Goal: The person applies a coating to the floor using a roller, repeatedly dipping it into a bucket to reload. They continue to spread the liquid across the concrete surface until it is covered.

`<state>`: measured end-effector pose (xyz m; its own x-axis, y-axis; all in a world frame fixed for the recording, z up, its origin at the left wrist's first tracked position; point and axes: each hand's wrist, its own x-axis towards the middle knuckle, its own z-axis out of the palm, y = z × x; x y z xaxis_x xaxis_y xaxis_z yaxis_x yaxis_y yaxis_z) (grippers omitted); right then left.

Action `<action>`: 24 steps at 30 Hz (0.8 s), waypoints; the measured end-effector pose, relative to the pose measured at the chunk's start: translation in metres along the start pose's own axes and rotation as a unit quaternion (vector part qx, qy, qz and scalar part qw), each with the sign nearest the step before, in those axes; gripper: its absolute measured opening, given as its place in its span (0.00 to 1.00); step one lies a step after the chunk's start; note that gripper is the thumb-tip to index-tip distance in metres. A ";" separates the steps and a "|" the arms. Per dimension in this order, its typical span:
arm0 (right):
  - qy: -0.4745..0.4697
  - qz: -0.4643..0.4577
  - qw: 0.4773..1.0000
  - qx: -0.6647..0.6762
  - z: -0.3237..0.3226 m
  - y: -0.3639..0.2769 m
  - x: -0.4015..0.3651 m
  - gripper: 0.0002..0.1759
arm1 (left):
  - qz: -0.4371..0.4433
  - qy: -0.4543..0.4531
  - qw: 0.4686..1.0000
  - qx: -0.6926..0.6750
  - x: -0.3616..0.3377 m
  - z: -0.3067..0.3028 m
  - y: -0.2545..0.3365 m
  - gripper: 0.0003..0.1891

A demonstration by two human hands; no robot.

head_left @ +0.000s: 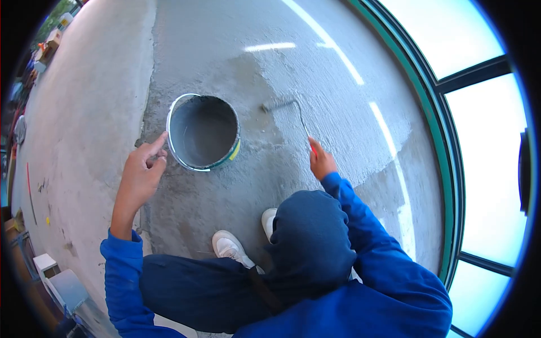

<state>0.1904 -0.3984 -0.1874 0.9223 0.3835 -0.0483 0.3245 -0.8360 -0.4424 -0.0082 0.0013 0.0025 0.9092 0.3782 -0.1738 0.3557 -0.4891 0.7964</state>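
Observation:
A dark bucket point(232, 115) holds grey, wet material and stands on the floor in front of me. Its pale wire handle lies along the left rim. My left hand point(142, 172) is at that rim, its index finger and thumb closed against the handle side. In my right hand point(323, 162) is the red grip of a paint roller point(280, 104). The roller's bent wire frame reaches forward, and its grey-coated head rests on wet grey floor, right of the bucket.
Glossy, streaked grey coating point(338, 121) covers the floor at front and right. Drier pale concrete point(90, 112) lies left of a rough seam. A green-framed window wall point(445, 146) bounds the right side. White shoes point(230, 246) stand below the bucket. Assorted items line the far left edge.

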 end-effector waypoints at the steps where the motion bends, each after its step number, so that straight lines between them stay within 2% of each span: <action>1: 0.002 -0.002 1.000 -0.001 0.006 -0.009 0.028 0.24 | 0.010 0.002 1.000 0.004 0.000 0.000 -0.002 0.23; 8: 0.010 -0.011 1.000 -0.022 0.023 -0.063 0.207 0.24 | 0.042 0.004 0.999 -0.008 0.006 -0.002 -0.008 0.24; 14: -0.020 -0.028 0.998 -0.052 -0.005 -0.114 0.314 0.24 | 0.057 0.008 0.998 -0.025 0.010 -0.007 -0.008 0.21; 20: 0.011 -0.041 0.997 -0.064 0.005 -0.110 0.348 0.22 | 0.045 0.017 0.998 -0.040 0.011 -0.009 -0.011 0.20; 24: -0.021 -0.036 0.995 -0.085 0.003 -0.083 0.296 0.23 | 0.022 -0.009 0.999 -0.024 0.010 -0.010 -0.009 0.22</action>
<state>0.4363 -0.2145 -0.1682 0.8864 0.4588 -0.0615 0.4244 -0.8585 -0.2879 -0.0048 0.0176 -0.0001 0.9278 0.3427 -0.1472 0.3040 -0.4660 0.8309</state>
